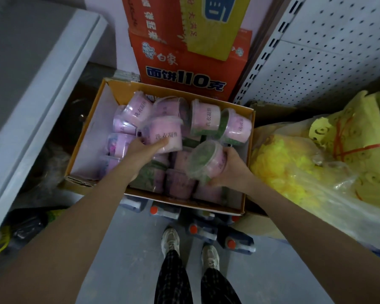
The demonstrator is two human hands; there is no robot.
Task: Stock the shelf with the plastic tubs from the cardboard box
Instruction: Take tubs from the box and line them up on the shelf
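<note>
An open orange cardboard box (pixel 87 137) stands below me, holding several pink plastic tubs (pixel 204 118) lying on their sides. My left hand (pixel 144 149) grips one pink tub (pixel 162 133) from beneath, near the box's middle. My right hand (pixel 229 170) holds another pink tub (pixel 205 161) on its side, its clear lid turned toward me, at the box's right part. The white perforated shelf back panel (pixel 327 62) rises at the upper right.
Red and orange cartons (pixel 191 62) are stacked behind the box. A white chest freezer (pixel 42 73) runs along the left. Yellow plastic bags (pixel 316 163) lie to the right. Dark jugs with orange caps (pixel 206 231) sit on the floor by my feet.
</note>
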